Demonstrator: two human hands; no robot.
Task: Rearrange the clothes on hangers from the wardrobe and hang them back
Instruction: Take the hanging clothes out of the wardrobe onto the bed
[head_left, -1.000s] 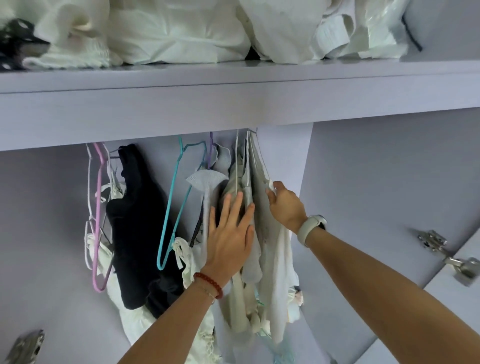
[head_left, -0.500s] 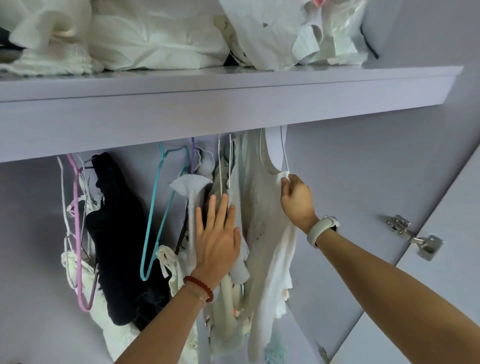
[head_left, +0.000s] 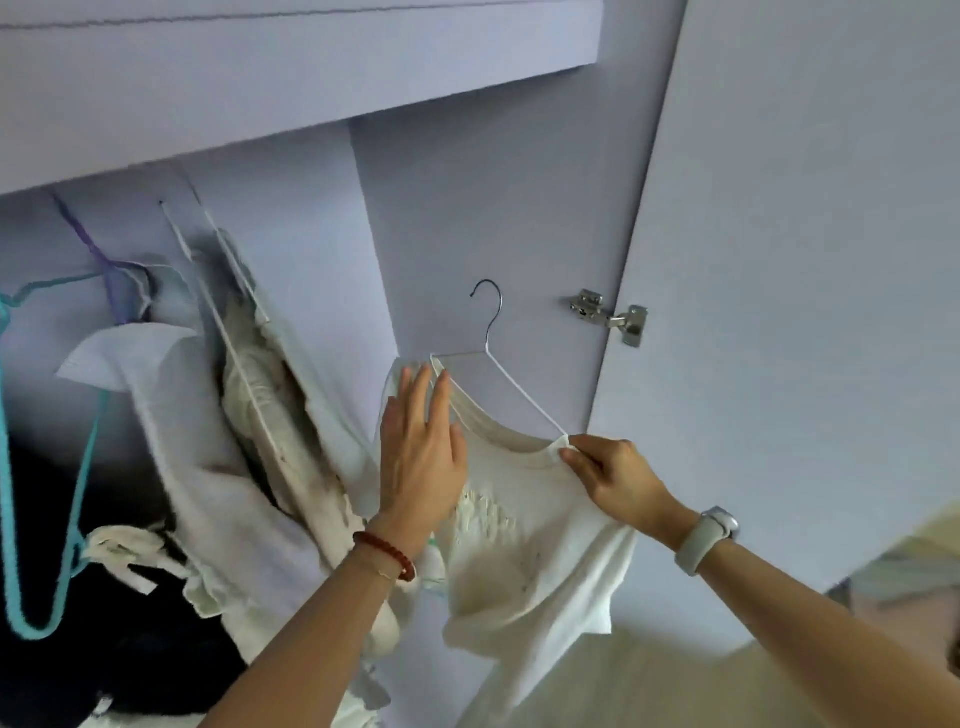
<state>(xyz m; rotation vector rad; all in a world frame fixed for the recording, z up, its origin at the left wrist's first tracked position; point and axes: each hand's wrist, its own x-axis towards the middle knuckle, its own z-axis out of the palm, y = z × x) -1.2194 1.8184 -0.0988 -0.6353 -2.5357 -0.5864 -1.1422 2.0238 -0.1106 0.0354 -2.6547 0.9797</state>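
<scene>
Right hand (head_left: 615, 480) pinches the white top (head_left: 524, 540) at its shoulder (on a wire hanger (head_left: 498, 364)); left hand (head_left: 421, 457) rests flat, fingers straight

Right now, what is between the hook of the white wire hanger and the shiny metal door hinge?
Nothing: in the head view only bare lilac wardrobe wall separates the hanger's hook from the hinge.

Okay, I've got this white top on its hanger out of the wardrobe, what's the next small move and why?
Probably straighten the white top on its hanger. The hook is free in the air, the right hand pinches the shoulder at the wire's end, and the left hand lies flat on the other shoulder, where the fabric looks bunched.
</scene>
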